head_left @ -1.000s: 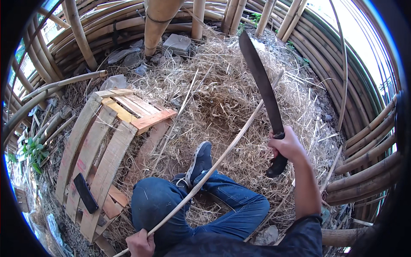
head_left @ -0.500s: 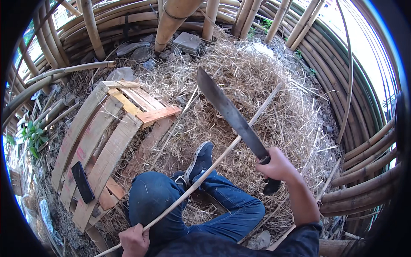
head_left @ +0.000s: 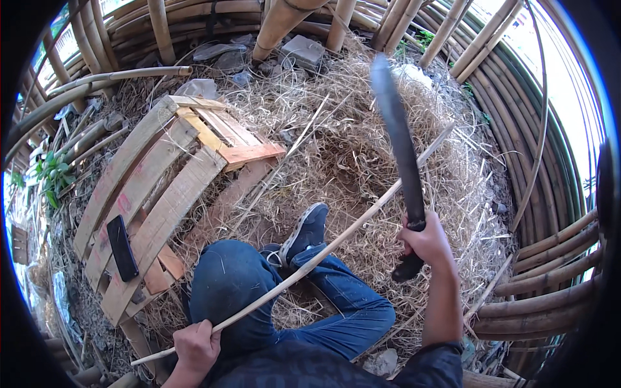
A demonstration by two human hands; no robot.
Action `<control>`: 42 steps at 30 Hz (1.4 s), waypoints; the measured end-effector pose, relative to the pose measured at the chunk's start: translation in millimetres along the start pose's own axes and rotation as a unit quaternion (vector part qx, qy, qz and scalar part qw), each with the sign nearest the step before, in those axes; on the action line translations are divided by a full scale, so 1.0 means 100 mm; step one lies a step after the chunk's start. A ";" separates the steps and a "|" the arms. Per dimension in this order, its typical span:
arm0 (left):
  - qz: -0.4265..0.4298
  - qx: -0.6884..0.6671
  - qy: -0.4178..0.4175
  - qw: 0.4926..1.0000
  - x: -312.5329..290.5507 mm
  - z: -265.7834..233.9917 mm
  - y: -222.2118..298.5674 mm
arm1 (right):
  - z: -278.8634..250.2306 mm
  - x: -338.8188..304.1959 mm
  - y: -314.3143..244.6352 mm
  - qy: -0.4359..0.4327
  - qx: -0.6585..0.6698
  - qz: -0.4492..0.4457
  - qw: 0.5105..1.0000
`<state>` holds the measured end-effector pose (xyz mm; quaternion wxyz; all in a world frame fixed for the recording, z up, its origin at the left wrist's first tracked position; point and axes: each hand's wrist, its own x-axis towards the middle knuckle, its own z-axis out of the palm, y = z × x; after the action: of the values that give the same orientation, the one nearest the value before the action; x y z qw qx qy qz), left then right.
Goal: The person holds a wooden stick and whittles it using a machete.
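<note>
A right hand [head_left: 427,242] clenches the black handle [head_left: 407,267] of a long, dark-bladed machete [head_left: 406,161], while a left hand [head_left: 196,347] grips a long, slender, pale wooden stick [head_left: 317,258] near its lower end. The machete extends forward from the right hand, its long axis leaning slightly left and its blurred tip pointing away from the wearer; the handle's butt juts out below the fist. The stick runs diagonally, one end poking out just behind and left of the left hand, the other reaching forward and right, past the blade that crosses in front of it; whether the two touch cannot be told. Between the hands, the stick passes over a bent knee in blue denim trousers [head_left: 229,284], with a dark blue, pale-soled shoe [head_left: 307,233] just beyond. Forward and left of the left hand, a slatted, pale wooden crate [head_left: 174,207] sits tilted, reddish marks on its slats too faint to read; a black, rectangular phone [head_left: 123,249] rests on them. Dry, straw-coloured grass [head_left: 446,194] spreads ahead of both hands, a grey block [head_left: 303,52] lying farther forward. Stacked brown bamboo poles [head_left: 517,142] curve to the right of the right hand.
</note>
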<state>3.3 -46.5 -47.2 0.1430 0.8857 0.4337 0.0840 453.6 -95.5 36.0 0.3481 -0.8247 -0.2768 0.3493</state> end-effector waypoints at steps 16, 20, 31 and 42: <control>-0.013 0.046 -0.004 0.999 0.08 -0.11 0.11 | 0.49 -0.15 0.40 -0.074 -0.037 0.021 0.996; -0.007 0.023 0.009 1.000 0.04 -0.05 0.03 | 0.31 -0.21 0.16 -0.040 -0.015 -0.004 0.999; 0.012 0.000 0.013 1.000 0.07 -0.07 0.04 | 0.35 -0.16 0.13 -0.036 0.033 0.014 0.999; 0.008 -0.014 -0.004 1.000 0.11 -0.08 0.04 | 0.55 -0.33 0.01 -0.024 0.052 0.043 0.997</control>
<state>10.7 -38.3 -37.7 0.1561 0.8873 0.4250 0.0880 391.4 -98.6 19.3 0.3688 -0.8081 -0.2303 0.3975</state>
